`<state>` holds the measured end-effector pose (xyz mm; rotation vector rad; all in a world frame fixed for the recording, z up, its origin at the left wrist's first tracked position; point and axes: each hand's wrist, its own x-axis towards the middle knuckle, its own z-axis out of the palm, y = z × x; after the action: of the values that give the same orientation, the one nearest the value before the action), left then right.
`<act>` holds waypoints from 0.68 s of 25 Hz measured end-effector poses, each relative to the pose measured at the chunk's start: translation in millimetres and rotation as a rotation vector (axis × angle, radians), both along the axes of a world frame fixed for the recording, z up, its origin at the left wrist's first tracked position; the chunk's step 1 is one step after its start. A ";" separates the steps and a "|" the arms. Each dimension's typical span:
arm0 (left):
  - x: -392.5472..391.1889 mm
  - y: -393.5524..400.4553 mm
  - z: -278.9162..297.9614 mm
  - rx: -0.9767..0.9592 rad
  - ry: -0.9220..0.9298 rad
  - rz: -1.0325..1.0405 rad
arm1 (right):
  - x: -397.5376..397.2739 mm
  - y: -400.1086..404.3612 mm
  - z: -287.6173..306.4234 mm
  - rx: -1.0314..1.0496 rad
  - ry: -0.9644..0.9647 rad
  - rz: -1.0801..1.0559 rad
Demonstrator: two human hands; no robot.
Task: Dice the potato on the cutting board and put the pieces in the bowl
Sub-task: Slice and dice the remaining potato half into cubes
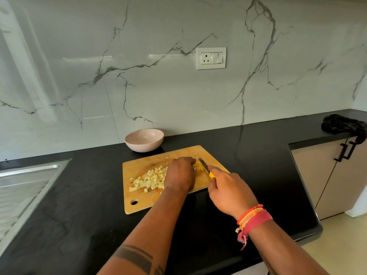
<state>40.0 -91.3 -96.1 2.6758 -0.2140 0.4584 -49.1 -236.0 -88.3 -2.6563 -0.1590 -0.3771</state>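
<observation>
A white marble-patterned wall (178, 92) with grey veins is seen beyond the hands; a socket-and-switch plate (211, 58) is mounted above them. A black countertop (79, 205) lies beneath. A steel sink drainboard (25, 187) is set at far left. Beige cabinet doors (325, 175) with dark handles (346, 151) and a dark cloth (345, 125) are noted at right.

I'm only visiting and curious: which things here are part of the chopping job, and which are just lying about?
In use: cutting board, diced potato pieces, uncut potato, knife, bowl, left hand, right hand.

Lying about: dark cloth, sink, wall socket.
</observation>
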 end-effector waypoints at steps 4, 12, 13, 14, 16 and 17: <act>0.5 1.6 -0.5 0.048 -0.020 -0.004 | 20.4 9.5 4.2 -0.008 0.032 0.054; -1.5 0.2 -1.3 0.086 -0.067 0.009 | 54.5 21.4 11.5 -0.039 0.103 0.084; -0.3 0.0 -2.1 0.066 -0.063 0.014 | 49.8 19.7 7.4 -0.052 0.115 0.091; 0.9 -0.2 -3.0 0.037 -0.053 0.021 | 43.8 16.7 3.1 -0.061 0.120 0.097; 1.0 -0.6 -2.7 -0.002 -0.019 0.033 | 29.4 10.3 -5.0 -0.079 0.114 0.102; 0.7 -0.7 -2.1 -0.004 -0.008 0.038 | 21.9 8.3 -7.7 -0.086 0.104 0.102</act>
<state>40.7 -92.0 -98.2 2.6784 -0.1653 0.4812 -27.3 -227.7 -95.9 -2.7315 -0.2828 -0.2032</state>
